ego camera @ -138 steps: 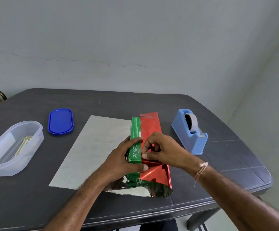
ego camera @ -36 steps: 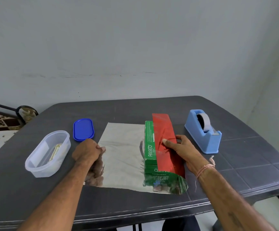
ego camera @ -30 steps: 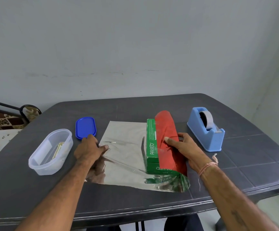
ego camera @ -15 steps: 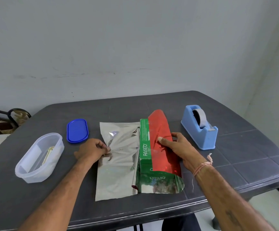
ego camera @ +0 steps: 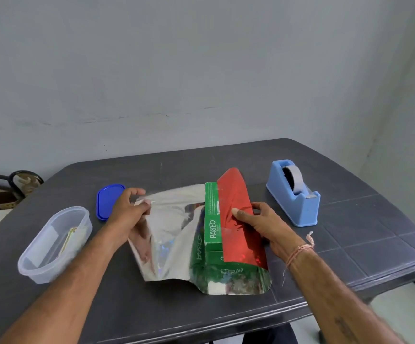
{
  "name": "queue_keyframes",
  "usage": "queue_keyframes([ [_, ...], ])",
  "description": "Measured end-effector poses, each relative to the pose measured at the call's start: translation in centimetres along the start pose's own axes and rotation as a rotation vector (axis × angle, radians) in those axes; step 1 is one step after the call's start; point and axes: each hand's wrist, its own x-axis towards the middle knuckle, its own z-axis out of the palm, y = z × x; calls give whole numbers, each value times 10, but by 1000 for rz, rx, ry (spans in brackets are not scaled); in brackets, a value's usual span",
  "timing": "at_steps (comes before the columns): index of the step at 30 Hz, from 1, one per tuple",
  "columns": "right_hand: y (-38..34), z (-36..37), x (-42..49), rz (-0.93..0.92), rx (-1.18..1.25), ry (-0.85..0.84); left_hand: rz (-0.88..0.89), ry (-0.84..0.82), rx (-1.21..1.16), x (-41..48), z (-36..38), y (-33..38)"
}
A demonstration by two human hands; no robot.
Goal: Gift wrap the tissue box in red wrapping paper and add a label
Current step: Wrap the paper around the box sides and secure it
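A green tissue box (ego camera: pixel 211 219) lies on the dark table, its right half covered by a red flap of wrapping paper (ego camera: pixel 236 202). The sheet's silver underside (ego camera: pixel 169 232) spreads to the left of the box and curls up. My left hand (ego camera: pixel 127 209) pinches the sheet's left edge and holds it raised off the table. My right hand (ego camera: pixel 258 224) rests on the red flap on top of the box, its thumb pressing the flap flat.
A blue tape dispenser (ego camera: pixel 293 194) stands right of the box. A blue lid (ego camera: pixel 107 201) lies behind my left hand. A clear plastic tub (ego camera: pixel 52 244) with small items inside sits at the left. The table's front edge (ego camera: pixel 226 326) is near me.
My left hand has lifted the sheet's left edge and drawn it toward the box. My right hand stays pressed on the red flap.
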Motion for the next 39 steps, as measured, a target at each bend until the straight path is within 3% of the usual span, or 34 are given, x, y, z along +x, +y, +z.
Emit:
queue_keyframes([
  [4,-1,-1,-2,-16,-11,0,116,-199,18,9,0,44],
  [11,-2,-2,-4,-43,1,-40,79,-497,48,8,39,104],
  [21,-7,-10,-8,-23,25,-1,83,-732,289,-20,124,128],
  [26,-5,-18,-9,22,153,-8,-46,-866,98,-32,148,111],
  [31,-6,-25,-9,32,225,15,-42,-889,2,-46,153,107],
  [39,-26,-17,0,50,147,58,12,-826,17,-54,157,101],
])
